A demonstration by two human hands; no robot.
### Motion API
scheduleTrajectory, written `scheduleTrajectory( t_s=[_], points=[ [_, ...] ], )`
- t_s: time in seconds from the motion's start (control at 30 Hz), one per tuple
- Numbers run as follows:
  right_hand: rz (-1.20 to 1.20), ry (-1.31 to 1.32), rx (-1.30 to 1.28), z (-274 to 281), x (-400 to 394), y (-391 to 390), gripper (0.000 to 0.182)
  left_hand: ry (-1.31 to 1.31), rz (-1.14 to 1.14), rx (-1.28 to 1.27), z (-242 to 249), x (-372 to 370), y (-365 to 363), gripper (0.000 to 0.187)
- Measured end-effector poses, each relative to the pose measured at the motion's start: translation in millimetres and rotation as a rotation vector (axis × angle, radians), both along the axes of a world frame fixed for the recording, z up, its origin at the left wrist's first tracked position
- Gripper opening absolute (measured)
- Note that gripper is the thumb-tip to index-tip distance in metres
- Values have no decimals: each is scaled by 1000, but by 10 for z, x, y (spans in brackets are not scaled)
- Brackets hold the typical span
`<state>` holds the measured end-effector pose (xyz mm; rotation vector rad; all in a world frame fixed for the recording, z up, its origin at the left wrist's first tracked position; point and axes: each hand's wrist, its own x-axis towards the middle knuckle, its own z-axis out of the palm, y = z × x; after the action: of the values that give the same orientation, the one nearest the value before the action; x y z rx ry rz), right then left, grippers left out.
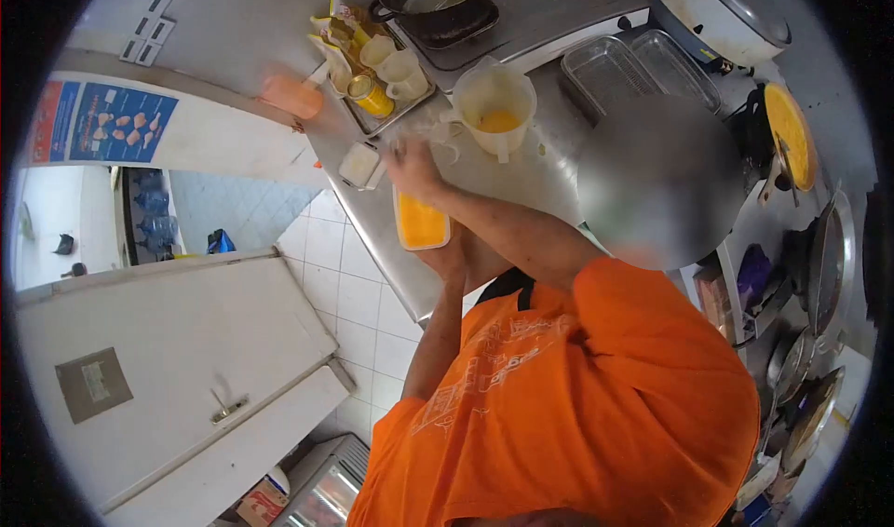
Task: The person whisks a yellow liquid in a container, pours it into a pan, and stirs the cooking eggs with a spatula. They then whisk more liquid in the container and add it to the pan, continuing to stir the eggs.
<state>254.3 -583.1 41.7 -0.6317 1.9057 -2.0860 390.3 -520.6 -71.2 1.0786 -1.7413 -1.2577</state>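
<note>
My left hand (445, 255) grips the side of a pale rectangular tub (424, 223) filled with something yellow-orange. Over the tub's far end is my right hand (413, 169), its fingers curled together. Motion blur hides what they hold, if anything; a clear, thin shape shows beside them. To the left of that hand, a small rectangular container (359, 165) with pale contents sits near the counter edge. Just beyond stands a translucent measuring jug (494, 108) with yellow liquid at its bottom.
A tray (410, 108) bears a yellow can (371, 96), pale jugs (402, 73) and yellow packets (337, 45). A dark pot (436, 15) stands at the back. Wire baskets (610, 75) lie right, near a grey blurred patch. The steel counter (372, 238) ends left above white floor tiles.
</note>
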Motion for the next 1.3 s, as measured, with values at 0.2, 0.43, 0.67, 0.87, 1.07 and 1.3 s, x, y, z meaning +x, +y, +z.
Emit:
scheduleTrajectory(
  t_s=[0.2,0.43,0.67,0.87,1.07,1.3],
  points=[
    [-136,75,-71,-6,-7,-101,24,-158,3,-114,-258,74,-60,84],
    [-13,101,-175,301,63,42,21,-146,-6,0,-246,79,-73,87],
    [-20,71,-118,185,88,16,16,-171,23,-105,-362,214,-5,86],
    [-168,225,-162,-44,60,-202,15,-62,-5,-43,-172,125,-7,80],
    [20,119,-123,328,195,-1,28,-34,-40,-77,-127,122,-37,78],
    [281,238,-229,1547,180,351,30,-494,16,-353,-414,763,-54,91]
  ],
)
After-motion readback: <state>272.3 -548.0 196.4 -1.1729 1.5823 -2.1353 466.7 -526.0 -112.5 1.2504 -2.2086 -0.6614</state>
